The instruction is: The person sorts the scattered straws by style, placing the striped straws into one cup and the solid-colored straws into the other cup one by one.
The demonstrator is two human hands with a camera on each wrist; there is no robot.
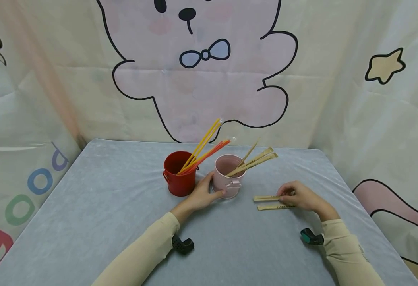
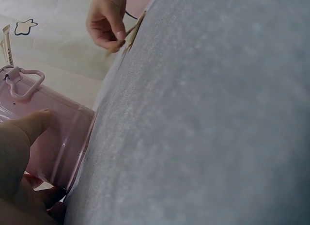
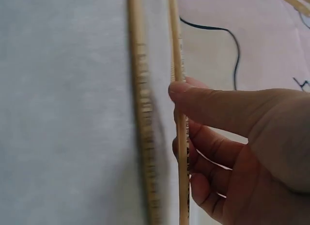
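My left hand (image 1: 202,194) grips the lower side of a small pink metal bucket (image 1: 224,183), thumb on the near wall and fingers round the left side. Inside the bucket lean several slim sticks in printed tan paper wrappers (image 1: 254,161). To the right, my right hand (image 1: 301,194) pinches another paper-wrapped stick (image 3: 182,162) between thumb and fingers, close over the cloth. A second wrapped stick (image 1: 270,207) lies on the cloth just in front of it. In the left wrist view, the bucket's wire handle (image 2: 30,87) hangs on its side.
Left of the pink bucket stands a red bucket (image 1: 180,186) holding several yellow and orange sticks (image 1: 209,149) in clear wrapping. A grey-blue cloth (image 1: 237,246) covers the table. Behind hangs a curtain (image 1: 323,99) printed with cartoons. Black wrist devices (image 1: 183,244) sit at both sleeves.
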